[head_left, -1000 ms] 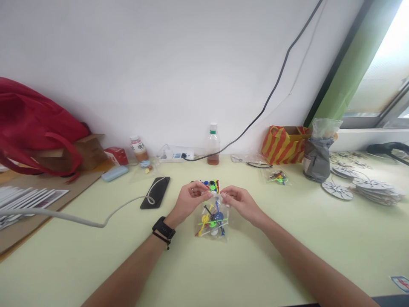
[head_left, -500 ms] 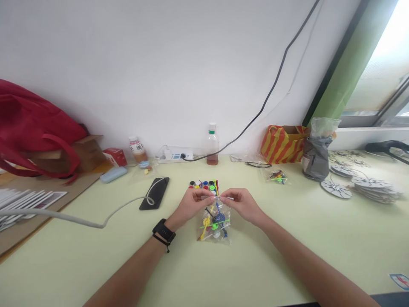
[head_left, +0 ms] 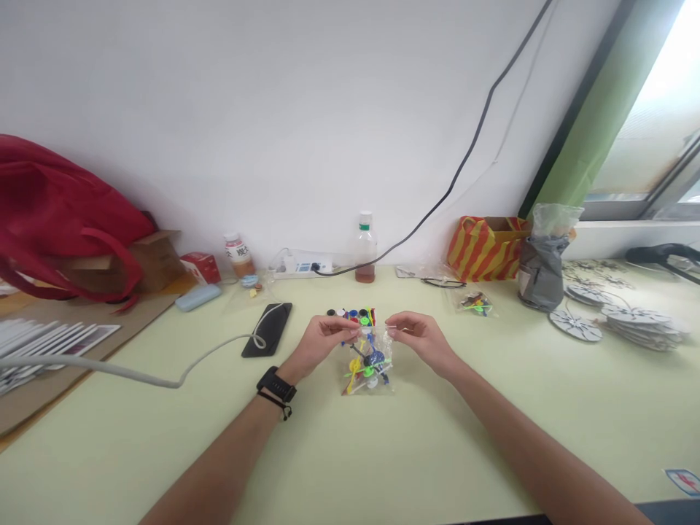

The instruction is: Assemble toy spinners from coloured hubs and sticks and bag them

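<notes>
Change: the two hands are sitting a little farther up the bench than half a second ago, and the small clear bag (head_left: 370,362) is travelling with them, so its lower edge is now lying closer to the row of coloured pieces (head_left: 354,315) behind it.
Meaning: judging from the hands, the work is staying at the bag's mouth; the top strip is being pulled taut between both grips rather than let go.
Left hand: the left hand (head_left: 322,339) is pinching the top left corner of the bag, thumb and forefinger pressed together on the plastic; a black watch (head_left: 275,383) is sitting on that wrist.
Right hand: the right hand (head_left: 418,337) is pinching the top right corner in the same way, fingertips closed on the strip.
Bag position: it is hanging from the two grips near the middle of the bench (head_left: 383,452), its bottom resting on or just above the surface; I cannot tell which.
Bag look: thin, glossy and crinkled, it is holding a loose tangle of small plastic parts in yellow, blue, green, black and white, some of them thin sticks.
Whether sealed: too small to tell.
Nearby: a black phone (head_left: 267,329) with a white cable (head_left: 136,374) is lying to the left; a second filled small bag (head_left: 475,302) is lying well apart to the right.
</notes>
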